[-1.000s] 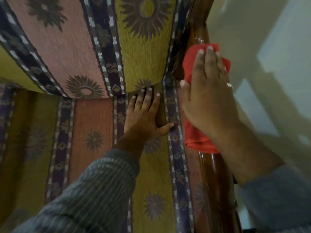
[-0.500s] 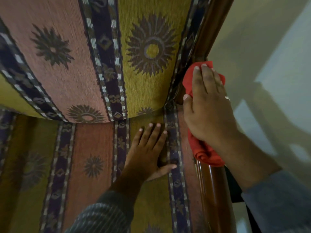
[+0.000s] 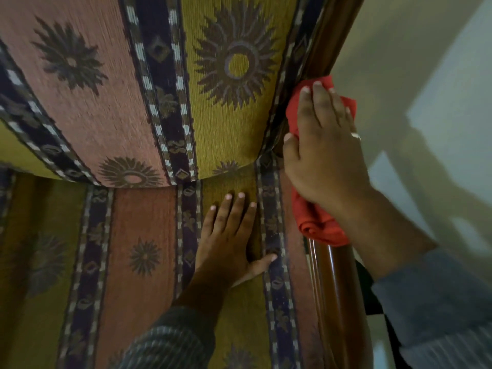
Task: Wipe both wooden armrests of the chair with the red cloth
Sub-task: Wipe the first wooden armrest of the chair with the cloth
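Note:
A glossy brown wooden armrest (image 3: 336, 286) runs along the right side of the chair and meets the wooden back post (image 3: 332, 41) at the top. The red cloth (image 3: 319, 225) lies folded over the armrest's far end, where it joins the post. My right hand (image 3: 322, 153) presses flat on the cloth, fingers spread, thumb on the inner side. My left hand (image 3: 229, 238) rests flat on the patterned seat cushion (image 3: 138, 262), fingers apart, holding nothing. The chair's other armrest is out of view.
The striped, sun-patterned backrest cushion (image 3: 159, 83) fills the upper left. A pale floor (image 3: 431, 123) with shadows lies to the right of the chair.
My right hand and the red cloth have stayed at the far end of the armrest by the post. The view has tilted upward, so both hands sit lower in frame.

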The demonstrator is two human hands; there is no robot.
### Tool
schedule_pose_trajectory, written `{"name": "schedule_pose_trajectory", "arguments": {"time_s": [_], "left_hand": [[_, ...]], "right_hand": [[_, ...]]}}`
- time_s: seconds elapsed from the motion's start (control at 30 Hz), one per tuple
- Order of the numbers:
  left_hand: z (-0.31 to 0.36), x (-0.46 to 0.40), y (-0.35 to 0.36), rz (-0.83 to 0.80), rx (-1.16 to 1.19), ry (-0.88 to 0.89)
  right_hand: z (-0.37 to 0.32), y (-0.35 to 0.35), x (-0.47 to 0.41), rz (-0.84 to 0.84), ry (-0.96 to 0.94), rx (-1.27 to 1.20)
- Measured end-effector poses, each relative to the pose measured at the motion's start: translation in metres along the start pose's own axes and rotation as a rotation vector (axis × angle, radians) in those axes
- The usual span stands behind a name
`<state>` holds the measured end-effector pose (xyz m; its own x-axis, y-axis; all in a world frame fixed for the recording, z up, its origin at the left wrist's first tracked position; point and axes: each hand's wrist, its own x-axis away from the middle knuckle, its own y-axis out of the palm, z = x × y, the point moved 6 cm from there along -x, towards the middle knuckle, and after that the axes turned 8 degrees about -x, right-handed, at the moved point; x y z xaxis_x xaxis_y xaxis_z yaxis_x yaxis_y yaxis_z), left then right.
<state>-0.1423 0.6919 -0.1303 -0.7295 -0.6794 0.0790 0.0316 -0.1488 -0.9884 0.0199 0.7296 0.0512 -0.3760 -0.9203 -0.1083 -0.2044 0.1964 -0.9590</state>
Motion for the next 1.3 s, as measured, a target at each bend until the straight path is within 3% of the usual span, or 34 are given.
{"name": "schedule_pose_trajectory", "arguments": {"time_s": [0.13, 0.4, 0.7, 0.97, 1.03, 1.2, 1.3], "left_hand": [[-0.001, -0.001, -0.002, 0.001, -0.003, 0.002], [0.001, -0.002, -0.001, 0.014, -0.008, 0.001], [0.001, -0.002, -0.003, 0.02, -0.013, 0.001], [0.0, -0.003, 0.001, 0.059, 0.008, 0.005], [-0.001, -0.003, 0.002, 0.075, 0.004, 0.007], [0.0, -0.002, 0.001, 0.059, -0.005, 0.009], [-0.001, -0.004, 0.002, 0.071, 0.004, 0.007]], "right_hand": [[0.018, -0.003, -0.011, 0.047, 0.251, -0.28], [0.001, -0.003, -0.003, 0.001, -0.008, 0.048], [0.015, -0.004, -0.008, 0.077, 0.263, -0.217], [0.003, -0.001, -0.01, -0.001, 0.013, 0.01], [0.006, -0.001, -0.017, 0.001, 0.041, -0.044], [0.021, -0.003, -0.013, 0.077, 0.319, -0.27], [0.006, -0.003, -0.004, 0.094, 0.17, -0.07]]}}
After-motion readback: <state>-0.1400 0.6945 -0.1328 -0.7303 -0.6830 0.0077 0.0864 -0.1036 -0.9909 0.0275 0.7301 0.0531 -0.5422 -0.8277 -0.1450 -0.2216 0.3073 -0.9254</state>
